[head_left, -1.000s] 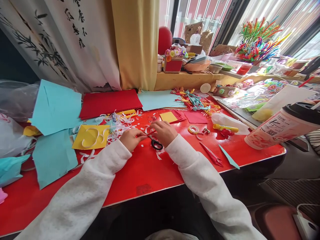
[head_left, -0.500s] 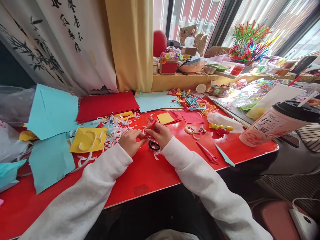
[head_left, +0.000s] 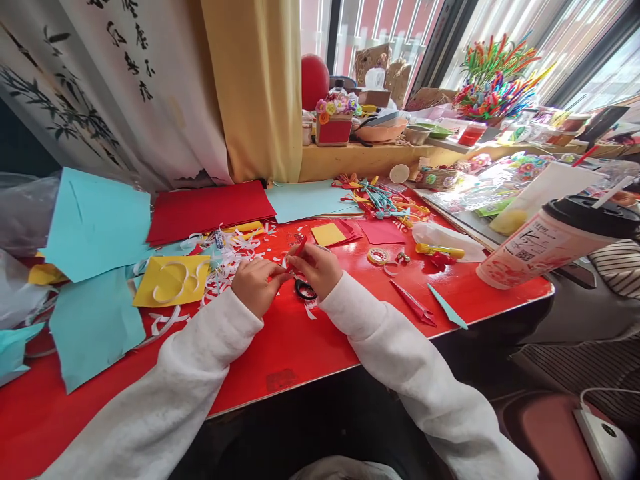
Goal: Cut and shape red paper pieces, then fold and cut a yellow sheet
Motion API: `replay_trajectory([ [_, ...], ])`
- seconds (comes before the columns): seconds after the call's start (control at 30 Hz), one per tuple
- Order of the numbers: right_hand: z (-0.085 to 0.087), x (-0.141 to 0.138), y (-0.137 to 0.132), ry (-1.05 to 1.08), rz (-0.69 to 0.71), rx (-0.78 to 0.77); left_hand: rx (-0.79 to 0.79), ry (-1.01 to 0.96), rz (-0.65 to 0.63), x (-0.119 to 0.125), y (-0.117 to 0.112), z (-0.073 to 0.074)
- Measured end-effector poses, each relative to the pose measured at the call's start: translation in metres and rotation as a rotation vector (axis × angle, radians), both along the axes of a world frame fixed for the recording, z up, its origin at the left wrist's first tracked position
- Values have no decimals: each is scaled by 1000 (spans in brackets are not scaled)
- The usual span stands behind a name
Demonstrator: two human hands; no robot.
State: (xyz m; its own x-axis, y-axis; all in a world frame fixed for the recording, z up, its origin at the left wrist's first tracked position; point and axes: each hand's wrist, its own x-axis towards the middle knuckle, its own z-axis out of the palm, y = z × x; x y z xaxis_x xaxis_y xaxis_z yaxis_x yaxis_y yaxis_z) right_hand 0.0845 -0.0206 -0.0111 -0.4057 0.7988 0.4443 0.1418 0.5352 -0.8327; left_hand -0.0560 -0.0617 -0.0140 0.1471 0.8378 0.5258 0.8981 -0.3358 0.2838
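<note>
Red paper is mid-frame, pinched in our right hand; we can't tell if our left hand grips too. Maybe we're shaping it; next needs steady pinching. Farther up is a yellow square.

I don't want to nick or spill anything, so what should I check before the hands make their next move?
1. Red piece held: ok, the right hand pinches it.
2. Left hand gripping it too: cannot tell; its fingertips meet the right hand's, which crowd the view.
3. Scissors away from the fingers: not ok, the black handle lies right by the hands.
4. Scissor blades closed: cannot tell, they are hidden.
5. White scraps swept aside: not ok, they lie strewn beside the left hand.
6. Cup clear of the hands: ok, it stands well to their right.
</note>
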Motion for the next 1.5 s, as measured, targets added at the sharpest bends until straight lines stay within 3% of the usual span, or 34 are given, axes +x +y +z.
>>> replay_trajectory([
  [0.2, 4, 2, 0, 171, 145, -169, -174, -329, -61, 2, -2, 6],
  [0.33, 8, 6, 2, 274, 221, -375, -441, -587, -217, 4, -2, 8],
  [0.47, 10, 8, 4, 332, 321, -537, -528, -819, -308, 5, 1, 7],
  [0.67, 7, 8, 5, 429, 471, -652, -661, -898, -392, 1, 2, 6],
  [0.83, 7, 10, 6, 480, 560, -735, -612, -862, -394, 1, -1, 9],
  [1.0, 9, 13, 7, 492, 553, -844, -580, -773, -419, 1, -5, 17],
  [1.13, 8, 12, 7, 453, 504, -817, -322, -822, -203, -4, -1, 20],
  [1.2, 7, 9, 5, 375, 495, -796, -275, -868, -117, -5, 2, 19],
  [1.5, 6, 1, -3, 172, 472, -768, -390, -891, -138, -6, 4, 19],
])
